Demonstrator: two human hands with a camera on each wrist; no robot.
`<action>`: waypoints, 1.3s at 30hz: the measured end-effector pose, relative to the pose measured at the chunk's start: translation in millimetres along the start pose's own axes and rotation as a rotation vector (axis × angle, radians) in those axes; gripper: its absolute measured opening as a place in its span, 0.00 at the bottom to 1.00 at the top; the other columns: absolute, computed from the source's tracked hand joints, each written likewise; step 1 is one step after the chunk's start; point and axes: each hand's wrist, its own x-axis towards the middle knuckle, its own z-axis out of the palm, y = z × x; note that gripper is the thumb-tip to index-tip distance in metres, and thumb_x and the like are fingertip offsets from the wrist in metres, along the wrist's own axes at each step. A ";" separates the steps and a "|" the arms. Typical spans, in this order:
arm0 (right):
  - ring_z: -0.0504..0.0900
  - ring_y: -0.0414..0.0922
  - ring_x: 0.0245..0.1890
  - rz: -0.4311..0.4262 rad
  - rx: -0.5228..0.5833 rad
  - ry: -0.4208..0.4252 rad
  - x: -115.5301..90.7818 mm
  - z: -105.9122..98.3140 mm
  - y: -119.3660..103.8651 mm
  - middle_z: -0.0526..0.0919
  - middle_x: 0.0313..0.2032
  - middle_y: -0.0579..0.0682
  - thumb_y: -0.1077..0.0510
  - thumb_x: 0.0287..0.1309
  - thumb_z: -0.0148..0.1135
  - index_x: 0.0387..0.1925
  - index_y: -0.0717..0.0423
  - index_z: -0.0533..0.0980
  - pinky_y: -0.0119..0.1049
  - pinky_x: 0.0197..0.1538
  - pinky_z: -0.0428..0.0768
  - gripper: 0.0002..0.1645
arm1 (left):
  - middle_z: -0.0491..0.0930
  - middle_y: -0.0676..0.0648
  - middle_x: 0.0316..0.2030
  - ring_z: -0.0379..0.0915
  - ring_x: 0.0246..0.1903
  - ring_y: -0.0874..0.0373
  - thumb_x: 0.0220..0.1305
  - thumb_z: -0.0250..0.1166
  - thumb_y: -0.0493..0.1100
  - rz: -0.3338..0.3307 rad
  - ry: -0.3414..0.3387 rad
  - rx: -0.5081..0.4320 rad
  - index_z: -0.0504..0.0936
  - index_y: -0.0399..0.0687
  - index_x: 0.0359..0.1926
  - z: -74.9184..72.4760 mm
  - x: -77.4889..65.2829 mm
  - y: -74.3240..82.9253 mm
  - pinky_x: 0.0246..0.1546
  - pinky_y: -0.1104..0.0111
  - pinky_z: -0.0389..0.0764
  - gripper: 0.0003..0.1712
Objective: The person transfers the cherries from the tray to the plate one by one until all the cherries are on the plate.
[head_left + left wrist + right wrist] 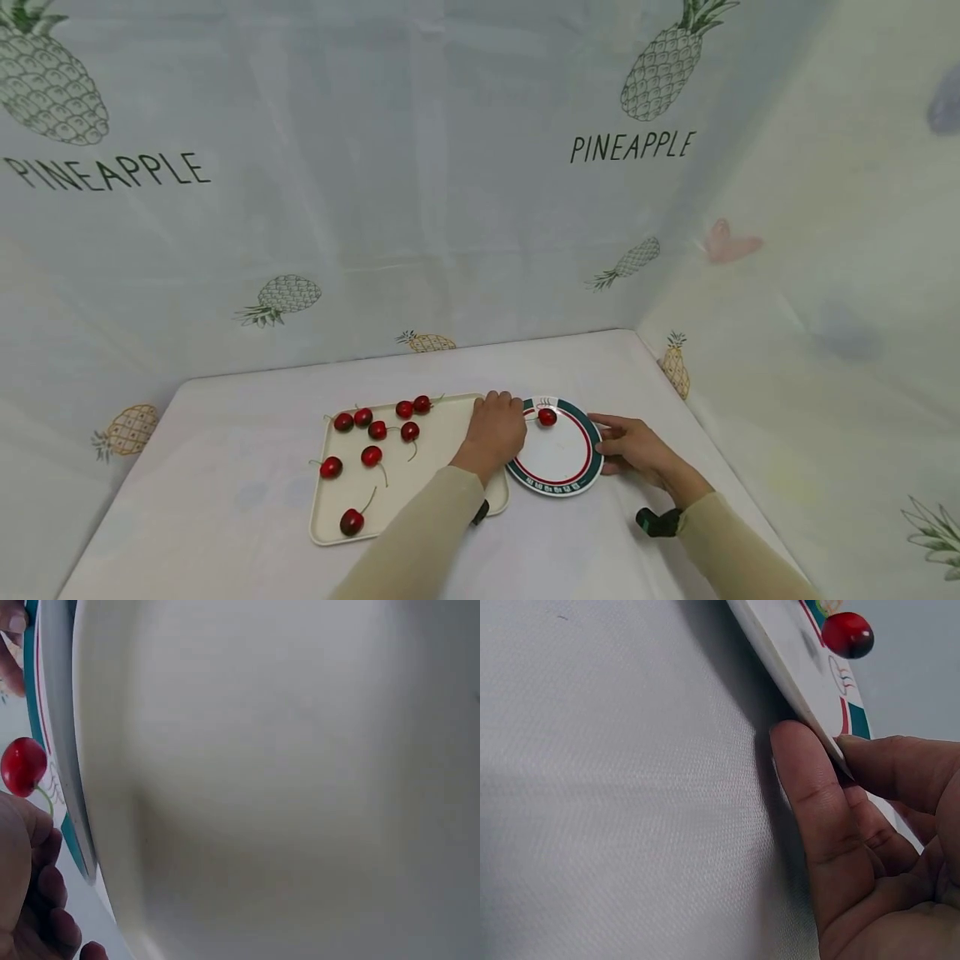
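Observation:
My left hand [496,429] pinches the thin green stem of a red cherry [23,766] between thumb and finger, over the left part of a white plate [553,458]. In the right wrist view that cherry [847,635] appears just above the plate's surface. The plate has a dark green rim with a red inner ring. At its right edge my right hand [636,450] grips the rim, thumb on top and fingers beneath, as the right wrist view shows. Beside the plate on the left lies a cream tray [442,475], partly covered by my left forearm.
Several cherries with stems, among them one near the front [352,522], lie in the tray's left and back parts. A white cloth [247,467] covers the table. Pineapple-print curtains [420,183] hang behind and to the right.

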 end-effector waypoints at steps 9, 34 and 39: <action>0.89 0.50 0.41 -0.031 0.016 -0.050 -3.5 -1.3 -1.0 0.80 0.62 0.66 0.68 0.68 0.64 0.79 0.59 0.63 0.44 0.42 0.89 0.40 | 0.80 0.47 0.44 0.68 0.43 0.53 0.78 0.58 0.49 -0.012 -0.024 0.001 0.83 0.44 0.55 -2.9 -1.2 3.5 0.45 0.58 0.69 0.17; 0.88 0.50 0.39 -0.017 -0.016 -0.028 -3.6 1.9 -2.4 0.79 0.63 0.68 0.67 0.69 0.64 0.78 0.58 0.65 0.45 0.42 0.89 0.39 | 0.79 0.48 0.51 0.66 0.47 0.53 0.77 0.58 0.52 -0.036 -0.027 -0.031 0.79 0.45 0.62 -6.7 -11.3 -2.7 0.50 0.58 0.71 0.22; 0.88 0.50 0.39 -0.010 -0.018 -0.028 -5.3 0.7 -2.6 0.77 0.65 0.69 0.67 0.70 0.62 0.78 0.58 0.64 0.45 0.42 0.89 0.38 | 0.78 0.48 0.54 0.67 0.50 0.52 0.78 0.57 0.50 -0.021 0.025 0.000 0.78 0.46 0.63 -14.3 -15.1 -8.7 0.50 0.58 0.71 0.20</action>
